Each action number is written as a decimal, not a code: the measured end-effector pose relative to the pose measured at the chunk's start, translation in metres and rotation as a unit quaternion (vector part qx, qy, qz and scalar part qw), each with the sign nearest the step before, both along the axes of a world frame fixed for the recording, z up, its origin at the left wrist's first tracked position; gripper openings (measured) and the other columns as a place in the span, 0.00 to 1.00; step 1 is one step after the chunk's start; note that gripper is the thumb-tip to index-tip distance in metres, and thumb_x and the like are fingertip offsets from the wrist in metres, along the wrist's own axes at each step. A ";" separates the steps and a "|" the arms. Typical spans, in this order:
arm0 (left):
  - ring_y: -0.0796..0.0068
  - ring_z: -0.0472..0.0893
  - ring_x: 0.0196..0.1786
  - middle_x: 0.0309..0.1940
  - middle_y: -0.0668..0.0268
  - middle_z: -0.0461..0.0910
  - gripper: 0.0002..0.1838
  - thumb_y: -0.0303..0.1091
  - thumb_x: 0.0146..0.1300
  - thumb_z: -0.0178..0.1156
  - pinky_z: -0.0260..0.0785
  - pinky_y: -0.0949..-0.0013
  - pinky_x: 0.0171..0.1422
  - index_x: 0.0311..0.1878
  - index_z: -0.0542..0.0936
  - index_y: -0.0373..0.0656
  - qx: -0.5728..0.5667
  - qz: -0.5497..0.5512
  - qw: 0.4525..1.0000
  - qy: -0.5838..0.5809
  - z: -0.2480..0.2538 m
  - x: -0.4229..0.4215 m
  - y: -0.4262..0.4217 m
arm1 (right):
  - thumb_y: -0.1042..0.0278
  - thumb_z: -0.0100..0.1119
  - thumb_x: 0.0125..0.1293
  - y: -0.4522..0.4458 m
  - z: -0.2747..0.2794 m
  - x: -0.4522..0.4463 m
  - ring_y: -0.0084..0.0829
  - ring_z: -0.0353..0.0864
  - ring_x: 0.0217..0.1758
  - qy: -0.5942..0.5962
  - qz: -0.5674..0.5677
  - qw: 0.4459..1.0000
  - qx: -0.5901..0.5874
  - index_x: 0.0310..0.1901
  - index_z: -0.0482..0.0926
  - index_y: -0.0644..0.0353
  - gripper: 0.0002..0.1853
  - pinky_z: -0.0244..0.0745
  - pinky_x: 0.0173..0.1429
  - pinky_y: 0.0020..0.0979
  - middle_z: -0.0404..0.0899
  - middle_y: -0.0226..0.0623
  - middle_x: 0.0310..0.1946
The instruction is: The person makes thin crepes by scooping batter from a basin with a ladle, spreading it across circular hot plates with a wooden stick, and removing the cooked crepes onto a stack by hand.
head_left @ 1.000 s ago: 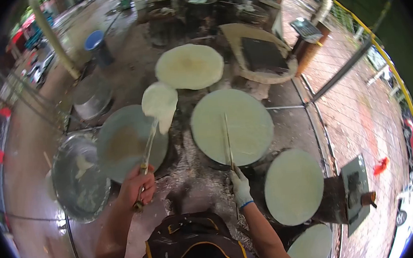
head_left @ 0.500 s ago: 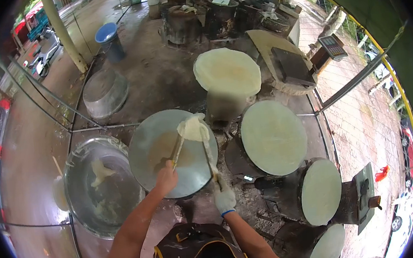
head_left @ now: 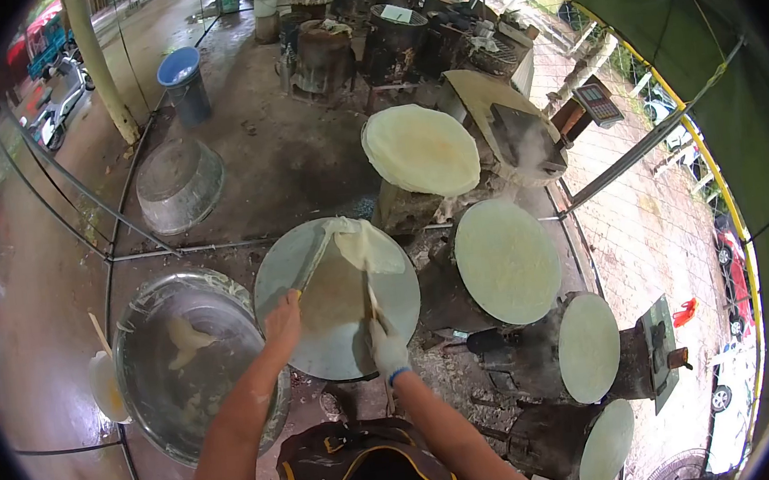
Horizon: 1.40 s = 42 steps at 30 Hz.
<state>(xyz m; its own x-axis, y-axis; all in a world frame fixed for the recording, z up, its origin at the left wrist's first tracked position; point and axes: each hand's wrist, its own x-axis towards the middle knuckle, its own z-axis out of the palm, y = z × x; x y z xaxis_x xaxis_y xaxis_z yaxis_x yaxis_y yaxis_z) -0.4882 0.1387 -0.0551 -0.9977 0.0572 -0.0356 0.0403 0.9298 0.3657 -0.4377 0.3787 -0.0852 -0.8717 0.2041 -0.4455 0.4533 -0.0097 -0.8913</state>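
Observation:
My bare left hand (head_left: 284,324) is closed on the handle of a long tool that reaches to the far part of a round griddle (head_left: 292,280). In a white glove with a blue cuff, my right hand (head_left: 388,348) grips a long thin stick pointing the same way. Pale batter (head_left: 371,246) lies on the griddle's far right part, where both tool ends meet it. A brownish patch shows at the griddle's middle. To the right, another round griddle (head_left: 507,261) is covered by a pale sheet.
A large metal basin (head_left: 132,381) with batter remains stands at the left. An upturned metal basin (head_left: 180,180) and a blue bucket (head_left: 189,92) are farther off. A stack of pale round sheets (head_left: 422,150) is ahead. More covered griddles (head_left: 589,347) stand at the right.
Both hands have shifted left in view. The batter, earlier a lump on the tool over the griddle, now spreads on the griddle's far right part, and the two tools are farther apart.

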 end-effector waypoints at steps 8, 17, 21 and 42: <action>0.49 0.79 0.44 0.47 0.51 0.72 0.29 0.31 0.62 0.56 0.72 0.51 0.45 0.67 0.62 0.42 -0.017 0.042 0.999 -0.011 -0.003 0.008 -0.035 | 0.62 0.53 0.69 -0.009 0.011 0.005 0.22 0.78 0.32 0.059 0.043 0.938 0.339 0.62 0.73 0.59 0.22 0.74 0.36 0.22 0.82 0.35 0.36; 0.48 0.75 0.42 0.40 0.50 0.67 0.35 0.23 0.57 0.53 0.69 0.53 0.46 0.71 0.62 0.53 -0.065 0.059 0.996 -0.020 0.027 0.046 -0.071 | 0.62 0.56 0.68 -0.003 -0.006 -0.020 0.15 0.71 0.24 0.071 0.016 0.989 0.125 0.59 0.76 0.57 0.20 0.68 0.28 0.20 0.79 0.26 0.30; 0.49 0.75 0.41 0.39 0.52 0.66 0.34 0.22 0.58 0.52 0.69 0.52 0.45 0.69 0.66 0.58 -0.075 0.059 0.995 0.013 0.027 0.068 -0.081 | 0.62 0.57 0.68 -0.006 0.032 -0.057 0.15 0.71 0.23 -0.053 0.143 0.988 -0.036 0.60 0.76 0.58 0.20 0.67 0.26 0.20 0.79 0.25 0.31; 0.56 0.75 0.37 0.35 0.58 0.68 0.30 0.20 0.56 0.54 0.68 0.56 0.39 0.62 0.75 0.59 -0.051 0.249 0.967 -0.033 0.064 0.194 -0.057 | 0.61 0.59 0.66 0.028 0.059 -0.087 0.18 0.76 0.36 -0.014 0.348 0.937 -0.038 0.55 0.78 0.61 0.19 0.72 0.38 0.20 0.82 0.31 0.40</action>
<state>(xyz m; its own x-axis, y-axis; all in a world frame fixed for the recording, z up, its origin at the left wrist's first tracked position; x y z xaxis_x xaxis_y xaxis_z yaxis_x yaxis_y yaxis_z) -0.2945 0.0820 0.0093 -0.8960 -0.4369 -0.0798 -0.4420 0.8592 0.2579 -0.5251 0.4063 -0.0263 -0.7697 -0.4417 -0.4609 0.3968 0.2346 -0.8874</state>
